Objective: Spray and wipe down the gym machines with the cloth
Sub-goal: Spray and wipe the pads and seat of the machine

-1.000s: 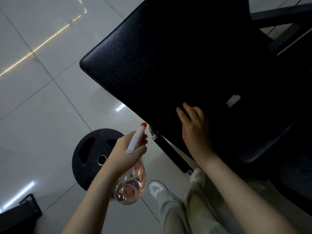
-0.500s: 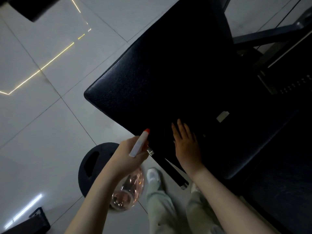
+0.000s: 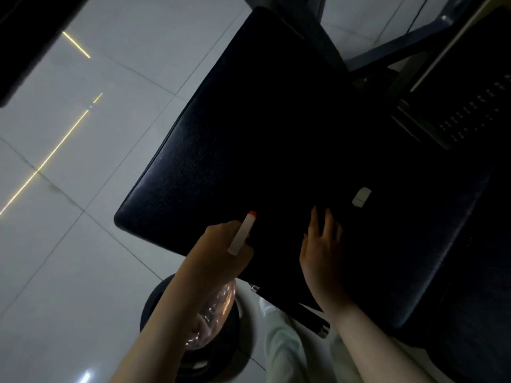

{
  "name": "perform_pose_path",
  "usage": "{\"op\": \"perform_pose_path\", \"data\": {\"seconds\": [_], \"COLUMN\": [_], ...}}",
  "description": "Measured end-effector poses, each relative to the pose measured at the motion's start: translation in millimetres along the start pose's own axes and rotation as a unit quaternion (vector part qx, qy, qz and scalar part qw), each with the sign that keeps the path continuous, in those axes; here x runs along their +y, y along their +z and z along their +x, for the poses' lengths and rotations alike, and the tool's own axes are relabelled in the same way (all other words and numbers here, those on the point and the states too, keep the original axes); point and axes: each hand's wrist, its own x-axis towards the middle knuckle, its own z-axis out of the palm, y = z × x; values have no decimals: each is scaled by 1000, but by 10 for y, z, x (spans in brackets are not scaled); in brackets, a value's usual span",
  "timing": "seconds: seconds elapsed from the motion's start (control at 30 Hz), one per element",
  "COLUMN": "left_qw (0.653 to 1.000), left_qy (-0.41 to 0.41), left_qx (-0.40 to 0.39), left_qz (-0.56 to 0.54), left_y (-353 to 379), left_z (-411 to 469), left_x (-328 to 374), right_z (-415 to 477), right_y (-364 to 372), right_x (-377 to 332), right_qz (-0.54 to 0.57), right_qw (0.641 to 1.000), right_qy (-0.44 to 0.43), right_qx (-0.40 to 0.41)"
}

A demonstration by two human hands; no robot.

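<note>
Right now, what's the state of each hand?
Left hand: grips the spray bottle.
Right hand: open, fingers straight, resting on the black pad.

- Spray bottle (image 3: 213, 313): the left hand (image 3: 221, 244) is covering its neck and trigger, and the forearm is hiding one side of the clear body.
- Weight plate (image 3: 232, 349), near left: it is showing only as dark arcs around the forearm and bottle.
- Right hand (image 3: 320, 252): shadow is swallowing whatever is lying beneath its palm on the bench pad (image 3: 249, 139); a cloth cannot be told there.
- White tag (image 3: 360, 197): its print is reading too small.
- Dark block (image 3: 25, 37), far left: the frame edge is cutting it off.
- Perforated panel (image 3: 470, 117), far right: it is running out of frame.
- Trouser legs (image 3: 284, 352): the near edge is cutting them off.
</note>
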Motion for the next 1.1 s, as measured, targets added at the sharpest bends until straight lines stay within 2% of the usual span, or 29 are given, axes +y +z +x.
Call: {"op": "perform_pose_path", "data": {"seconds": [0.1, 0.23, 0.43, 0.57, 0.67, 0.83, 1.0, 1.1], "left_qw": [999, 1000, 999, 997, 995, 995, 994, 985], "left_qy": [7, 1, 38, 77, 99, 94, 106, 144], "left_qx": [-6, 18, 4, 8, -20, -40, -31, 41], "left_qz": [31, 20, -38, -14, 20, -2, 26, 81], "left_y": [-71, -214, -418, -530, -587, -643, -753, -850], "left_z": [145, 308, 630, 885, 1109, 1350, 1449, 1386], "left_x": [-6, 55, 371, 609, 715, 821, 963, 982], "right_z": [11, 18, 29, 34, 34, 44, 51, 55], "right_y": [5, 17, 44, 42, 33, 61, 67, 73], "right_x": [-11, 2, -20, -11, -19, -31, -39, -34], "right_qz": [-5, -4, -5, 2, 4, 13, 24, 21], "right_qw": [1000, 1000, 1000, 1000, 1000, 999, 998, 997], "right_qy": [5, -3, 7, 9, 6, 7, 4, 7], "right_qx": [11, 23, 23, 26, 29, 49, 64, 69]}}
